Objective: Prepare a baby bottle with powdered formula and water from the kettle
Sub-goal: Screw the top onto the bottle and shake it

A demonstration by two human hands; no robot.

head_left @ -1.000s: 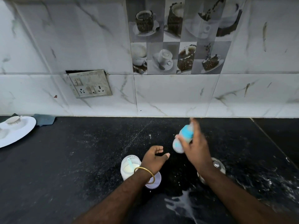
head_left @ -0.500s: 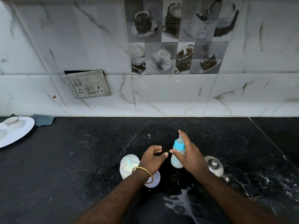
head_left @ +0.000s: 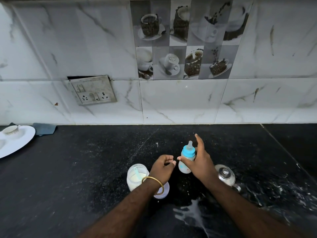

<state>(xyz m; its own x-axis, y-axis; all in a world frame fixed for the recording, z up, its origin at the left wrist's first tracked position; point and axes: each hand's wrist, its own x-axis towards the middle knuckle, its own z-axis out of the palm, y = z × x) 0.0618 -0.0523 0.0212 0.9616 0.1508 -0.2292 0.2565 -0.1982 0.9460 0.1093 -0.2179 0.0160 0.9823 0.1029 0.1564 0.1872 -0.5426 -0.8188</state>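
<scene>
Right hand [head_left: 199, 164] grips baby bottle [head_left: 186, 159]; left hand [head_left: 162, 170], loosely curled, holds nothing beside formula jar [head_left: 136, 176], kettle [head_left: 225, 175].

one bottle [head_left: 186, 159], one jar [head_left: 136, 176] — two hands [head_left: 163, 169]

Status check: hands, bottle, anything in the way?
Right hand grips bottle, upright, teat on. Left hand loosely curled, empty. Open jar left, kettle right; white spill near edge.
</scene>
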